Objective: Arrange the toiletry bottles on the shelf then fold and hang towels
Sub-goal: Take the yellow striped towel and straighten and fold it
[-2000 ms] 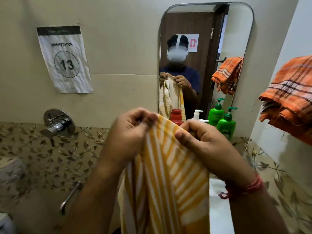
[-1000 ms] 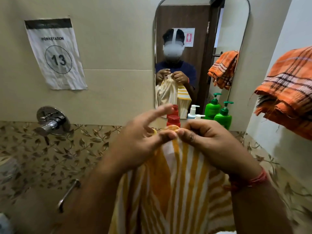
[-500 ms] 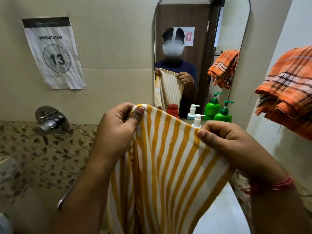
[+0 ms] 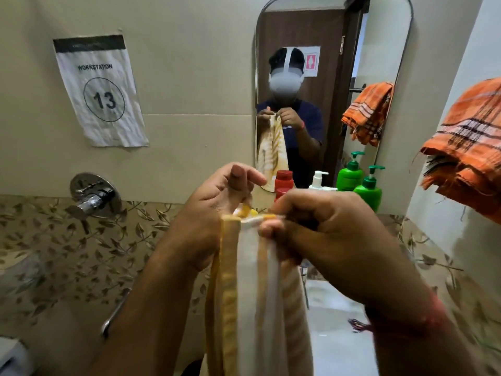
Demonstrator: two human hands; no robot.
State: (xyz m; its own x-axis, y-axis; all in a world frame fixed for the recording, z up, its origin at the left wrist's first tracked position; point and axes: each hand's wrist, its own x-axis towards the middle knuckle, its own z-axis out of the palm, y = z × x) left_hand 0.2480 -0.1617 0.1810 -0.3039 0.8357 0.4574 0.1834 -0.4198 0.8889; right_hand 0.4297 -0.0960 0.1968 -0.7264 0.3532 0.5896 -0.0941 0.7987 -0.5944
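A beige tiled wall [image 4: 189, 77] carries a paper sign [image 4: 100, 90] (marked WORKSTATION 13) and a tall rounded mirror [image 4: 379, 36] reflecting a brown door [image 4: 301, 31], above a leaf-patterned tile band [image 4: 67, 253] with a chrome wall tap [image 4: 93, 200] fixed on its upper edge.

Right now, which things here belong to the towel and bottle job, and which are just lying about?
Job:
striped towel, pinched at its top edge by left hand and right hand
orange towel
green bottle
white pump bottle
red bottle

Lying about:
workstation sign
wall tap
mirror
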